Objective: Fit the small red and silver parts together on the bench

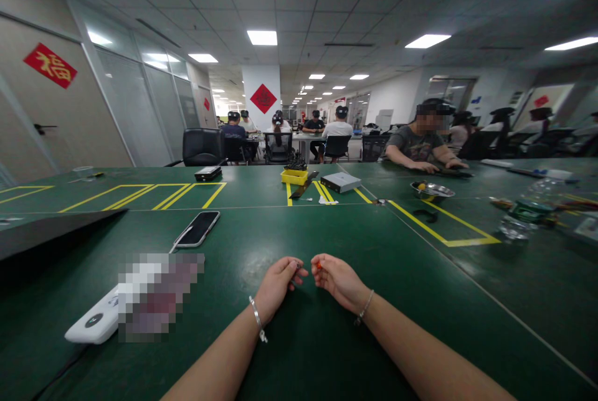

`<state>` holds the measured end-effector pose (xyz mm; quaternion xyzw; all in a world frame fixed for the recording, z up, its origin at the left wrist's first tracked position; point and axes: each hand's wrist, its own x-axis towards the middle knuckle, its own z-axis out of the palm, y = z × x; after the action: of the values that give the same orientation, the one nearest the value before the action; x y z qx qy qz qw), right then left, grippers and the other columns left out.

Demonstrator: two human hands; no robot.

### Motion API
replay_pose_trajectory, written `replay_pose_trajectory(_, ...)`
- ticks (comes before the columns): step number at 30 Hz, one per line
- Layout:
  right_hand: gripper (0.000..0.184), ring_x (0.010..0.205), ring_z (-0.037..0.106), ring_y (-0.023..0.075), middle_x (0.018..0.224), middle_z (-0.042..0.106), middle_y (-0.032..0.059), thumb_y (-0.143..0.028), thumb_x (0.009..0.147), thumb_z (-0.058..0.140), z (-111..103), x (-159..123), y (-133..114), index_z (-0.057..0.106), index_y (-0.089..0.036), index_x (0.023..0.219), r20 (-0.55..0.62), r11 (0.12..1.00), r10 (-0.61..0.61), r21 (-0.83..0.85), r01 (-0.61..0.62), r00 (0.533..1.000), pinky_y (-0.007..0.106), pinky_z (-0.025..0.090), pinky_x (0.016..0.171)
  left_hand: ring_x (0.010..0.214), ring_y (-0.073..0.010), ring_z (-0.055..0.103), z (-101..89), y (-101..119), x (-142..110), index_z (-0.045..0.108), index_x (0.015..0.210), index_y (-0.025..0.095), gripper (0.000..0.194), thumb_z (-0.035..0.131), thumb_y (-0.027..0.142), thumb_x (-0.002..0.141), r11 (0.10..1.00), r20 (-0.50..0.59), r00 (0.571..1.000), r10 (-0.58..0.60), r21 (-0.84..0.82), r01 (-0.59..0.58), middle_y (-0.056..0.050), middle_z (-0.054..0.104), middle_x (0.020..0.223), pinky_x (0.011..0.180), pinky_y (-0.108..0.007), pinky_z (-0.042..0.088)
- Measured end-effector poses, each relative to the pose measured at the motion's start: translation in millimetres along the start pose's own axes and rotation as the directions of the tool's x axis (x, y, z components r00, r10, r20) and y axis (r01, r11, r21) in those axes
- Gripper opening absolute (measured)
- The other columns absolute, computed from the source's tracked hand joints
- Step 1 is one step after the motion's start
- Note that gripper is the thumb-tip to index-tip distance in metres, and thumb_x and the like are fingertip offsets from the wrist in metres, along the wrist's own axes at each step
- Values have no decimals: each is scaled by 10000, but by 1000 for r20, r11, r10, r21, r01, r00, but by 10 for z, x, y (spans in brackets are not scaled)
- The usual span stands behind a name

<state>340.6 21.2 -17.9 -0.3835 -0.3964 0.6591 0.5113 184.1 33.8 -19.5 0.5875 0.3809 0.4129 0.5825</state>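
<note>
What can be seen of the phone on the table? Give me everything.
The phone lies flat, screen up, on the green table, slanting with its far end to the right. Its glass-like screen is dark, its rim pale, its corners rounded. A white cable runs at its left edge; whether it is plugged in is unclear.

Ceiling panels (pixel 262 38): white, overhead; nearer ones burnt out flat.
Room: dim to middling; upper right murky, with bluish haze in the corner.
Green tabletop (pixel 243 332): dark along its near edge; one cloudy glare patch farther in.
Black panel (pixel 42 239): at the surface's left edge; underside lost in shadow.
Bottle (pixel 527 208): toward the surface's right edge; glinting, soft in outline.
Left hand (pixel 281 279), right hand (pixel 344 283): gently shaded; held dark piece and orange piece too small to read.
Pixel blocks: over the white device (pixel 96 321) and a co-worker's (pixel 413 147) head.
Lens: wide; sides stretched, door (pixel 51 99) leaning.
</note>
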Motion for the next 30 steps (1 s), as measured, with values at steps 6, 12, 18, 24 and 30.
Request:
replay_pose_trajectory(6,226,438,393,56,508,437,-47,-382,706,479,30,-5,42,486,-156,705,34,987,-48,-154,53,998,212,308,450,612,-91,493,29,14,-3,491,815,154,189,553,222,649,999,-27,999,21,26,-20,-10,567,733,519,-188,354)
replay_pose_trajectory(12,163,487,424,57,553,478,-38,-280,639,570,17,-8,73,524,-144,716,103,949,-78,-296,106,992,216,342,507,555,-75,438,46,35,-14,482,735,160,175,587,153,594,993,-61,994,88,84,-83,49,475,596,536,-189,341)
replay_pose_trajectory(18,179,474,447,67,533,484,-42,-304,653,548,42,-29,41,499,-153,735,46,960,-58,-271,68,997,221,356,489,591,-89,465,41,30,-12,495,754,164,172,586,184,610,989,-56,995,84,123,-77,38,502,624,559,-195,355)
replay_pose_trajectory(24,243,587,513,89,657,565,20,-360,663,553,43,-40,39,524,-132,739,56,978,-31,-206,42,998,255,396,597,640,-119,516,28,27,-17,511,793,158,233,414,367,757,996,-19,999,27,84,-26,-9,570,677,558,-215,381)
replay_pose_trajectory(30,272,620,499,85,693,562,22,-328,620,600,37,-30,45,584,-132,807,29,978,-37,-206,43,999,252,381,622,641,-119,518,16,16,-12,521,780,153,255,423,387,751,996,-42,998,50,77,-46,-14,565,685,537,-206,385)
